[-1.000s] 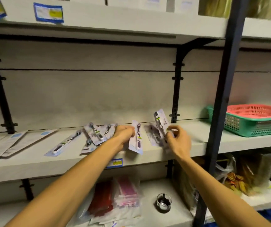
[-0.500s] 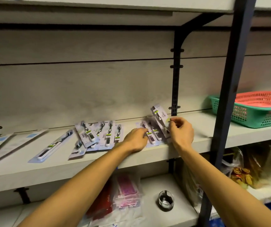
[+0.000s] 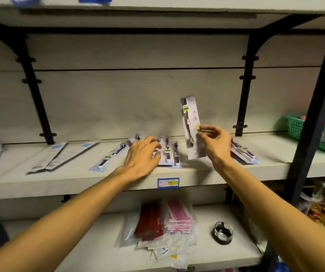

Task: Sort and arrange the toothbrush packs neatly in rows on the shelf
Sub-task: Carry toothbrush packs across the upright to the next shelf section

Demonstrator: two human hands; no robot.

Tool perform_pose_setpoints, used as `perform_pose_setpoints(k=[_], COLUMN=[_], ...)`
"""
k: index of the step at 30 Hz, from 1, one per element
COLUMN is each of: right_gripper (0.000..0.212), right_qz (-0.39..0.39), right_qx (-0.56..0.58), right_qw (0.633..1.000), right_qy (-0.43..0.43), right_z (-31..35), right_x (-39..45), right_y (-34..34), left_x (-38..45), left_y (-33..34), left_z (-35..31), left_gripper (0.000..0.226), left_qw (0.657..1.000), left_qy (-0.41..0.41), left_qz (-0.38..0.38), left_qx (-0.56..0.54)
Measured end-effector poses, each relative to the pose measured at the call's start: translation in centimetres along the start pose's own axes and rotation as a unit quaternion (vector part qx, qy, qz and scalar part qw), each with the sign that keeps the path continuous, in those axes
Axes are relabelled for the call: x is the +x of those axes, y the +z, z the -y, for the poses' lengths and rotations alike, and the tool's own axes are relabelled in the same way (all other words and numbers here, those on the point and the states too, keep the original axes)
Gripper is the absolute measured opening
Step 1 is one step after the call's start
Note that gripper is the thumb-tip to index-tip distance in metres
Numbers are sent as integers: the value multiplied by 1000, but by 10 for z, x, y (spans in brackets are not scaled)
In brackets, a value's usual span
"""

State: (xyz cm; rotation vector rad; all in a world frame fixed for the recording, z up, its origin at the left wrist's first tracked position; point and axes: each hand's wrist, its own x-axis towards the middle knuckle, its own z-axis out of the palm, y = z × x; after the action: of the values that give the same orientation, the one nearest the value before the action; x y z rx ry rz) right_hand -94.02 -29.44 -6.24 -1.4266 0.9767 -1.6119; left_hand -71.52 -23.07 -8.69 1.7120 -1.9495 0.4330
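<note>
Toothbrush pack (image 3: pixel 191 130), raised above shelf (image 3: pixel 206 171)
Right hand (image 3: pixel 215 143) pinches one edge (light, stiff card); left hand (image 3: pixel 143 157) rests flat.

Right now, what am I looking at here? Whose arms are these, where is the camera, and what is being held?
There is no machine here: these are a person's two bare arms, filmed by a wide-angle camera worn on their head, looking forward and down. The right hand pinches one toothbrush pack and holds it nearly upright above the shelf. The left hand rests on a group of packs lying flat. More packs lie behind the right hand, and a single pack lies further left. A green basket stands at the far right. On the shelf below are bagged goods and a small glass dish.
</note>
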Motion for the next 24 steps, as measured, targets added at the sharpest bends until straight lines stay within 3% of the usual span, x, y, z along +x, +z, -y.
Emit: perform_pose_setpoints(k=[8, 16, 24], right_gripper=[20, 12, 21], right_qz=[189, 276, 366], right_qx=[-5, 20, 27], right_qw=[982, 960, 930], right_qy=[14, -45, -17], right_z=[33, 73, 76], right_x=[-109, -230, -330], right_y=[143, 293, 415], left_x=[-132, -263, -368], left_y=[-108, -203, -263], left_z=[117, 223, 316], left_gripper=[25, 24, 24], left_qw=[996, 989, 972], left_qy=[24, -51, -159], left_qz=[-31, -50, -28], left_qx=[79, 132, 168])
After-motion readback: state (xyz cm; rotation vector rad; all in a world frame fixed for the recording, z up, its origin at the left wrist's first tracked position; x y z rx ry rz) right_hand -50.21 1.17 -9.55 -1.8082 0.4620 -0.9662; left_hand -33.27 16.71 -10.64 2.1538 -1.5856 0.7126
